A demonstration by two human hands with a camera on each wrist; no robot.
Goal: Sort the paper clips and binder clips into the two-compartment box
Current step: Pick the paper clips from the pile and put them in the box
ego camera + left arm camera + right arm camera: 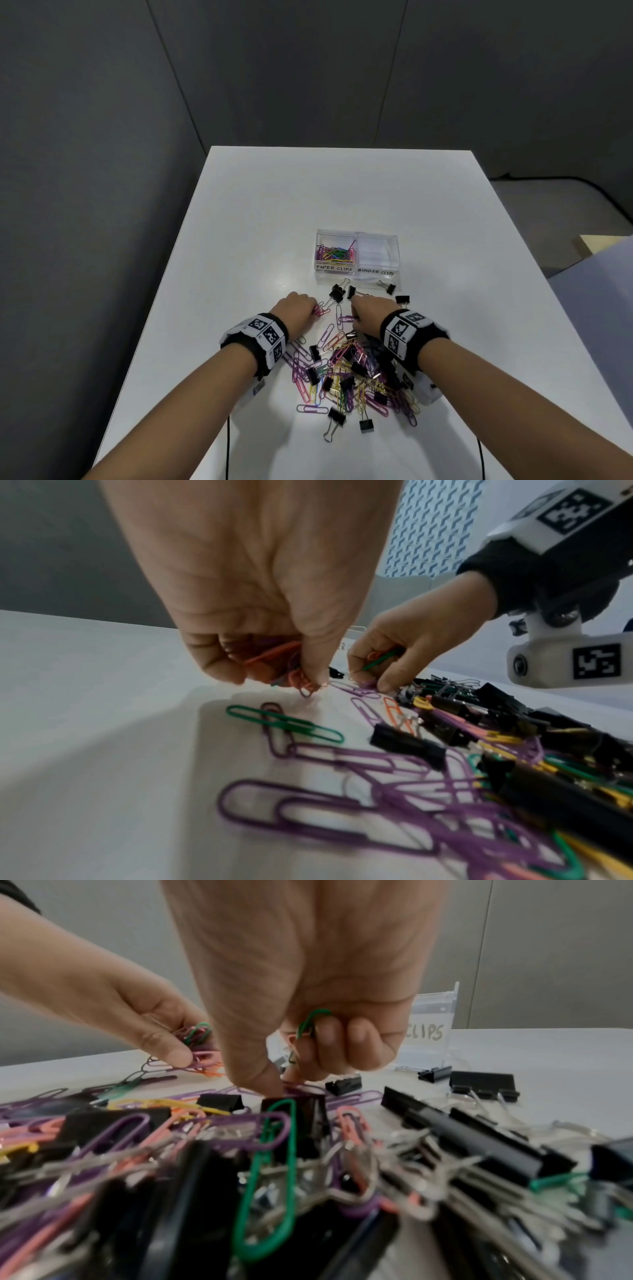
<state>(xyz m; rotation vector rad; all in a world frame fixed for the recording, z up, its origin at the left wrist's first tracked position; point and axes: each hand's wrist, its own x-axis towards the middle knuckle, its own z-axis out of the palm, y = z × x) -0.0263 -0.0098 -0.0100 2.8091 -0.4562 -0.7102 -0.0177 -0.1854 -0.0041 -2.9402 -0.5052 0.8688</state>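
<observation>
A clear two-compartment box [358,274] stands mid-table, labelled PAPER CLIPS on the left and BINDER CLIPS on the right. Coloured paper clips [335,255] fill the left compartment; the right one looks empty. A mixed pile of paper clips and black binder clips [349,373] lies in front of the box. My left hand [296,310] grips a bunch of pink and orange paper clips [284,666] at the pile's far left edge. My right hand [368,313] holds a green paper clip [311,1020] in its curled fingers, thumb and fingertip down on a purple clip [359,692].
Loose binder clips [337,293] lie between the pile and the box, another [388,287] at the box's right front corner. More [366,425] sit near the table's front. The white table [260,219] has bare surface left and behind the box. Grey walls surround it.
</observation>
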